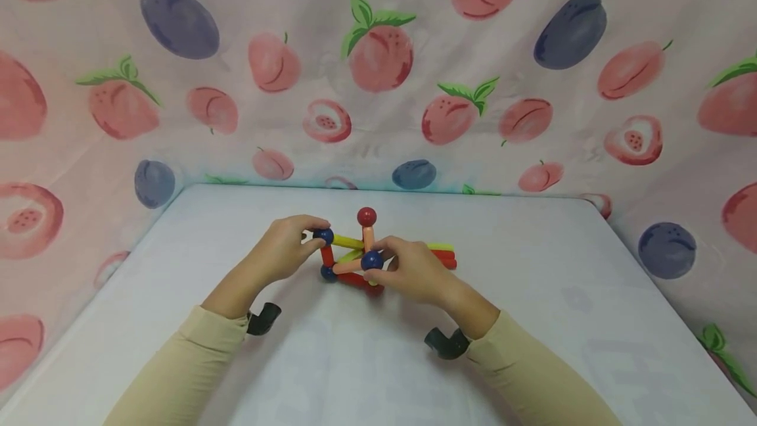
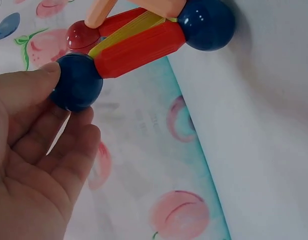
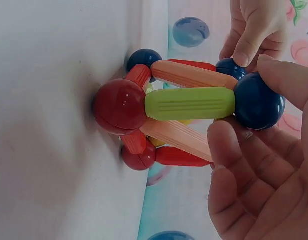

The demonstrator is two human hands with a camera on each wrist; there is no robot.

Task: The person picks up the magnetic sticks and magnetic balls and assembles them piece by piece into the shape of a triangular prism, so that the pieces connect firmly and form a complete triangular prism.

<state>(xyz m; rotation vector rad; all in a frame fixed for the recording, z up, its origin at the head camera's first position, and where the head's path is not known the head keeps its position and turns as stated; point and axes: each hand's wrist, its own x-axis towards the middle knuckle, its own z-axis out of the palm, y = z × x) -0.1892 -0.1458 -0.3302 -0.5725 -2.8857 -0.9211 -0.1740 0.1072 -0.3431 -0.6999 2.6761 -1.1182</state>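
A frame of coloured magnetic sticks and balls stands on the white table (image 1: 503, 373). My left hand (image 1: 284, 248) pinches a blue ball (image 2: 76, 82) at its upper left corner, thumb on one side and fingers on the other. From that ball a red stick (image 2: 141, 52) drops to a lower blue ball (image 2: 206, 25). With thumb and fingers, my right hand (image 1: 416, 271) grips another blue ball (image 3: 259, 100) at the upper front. A green stick (image 3: 191, 104) joins it to a red ball (image 3: 119, 106) at the base. A red ball (image 1: 367, 216) tops the far corner.
Loose red sticks (image 1: 448, 260) and a yellow-green stick (image 1: 440, 247) lie behind my right hand. Black curved pieces show at the left wrist (image 1: 264, 318) and right wrist (image 1: 446, 343). A fruit-print cloth (image 1: 367, 150) hangs behind the table's far edge.
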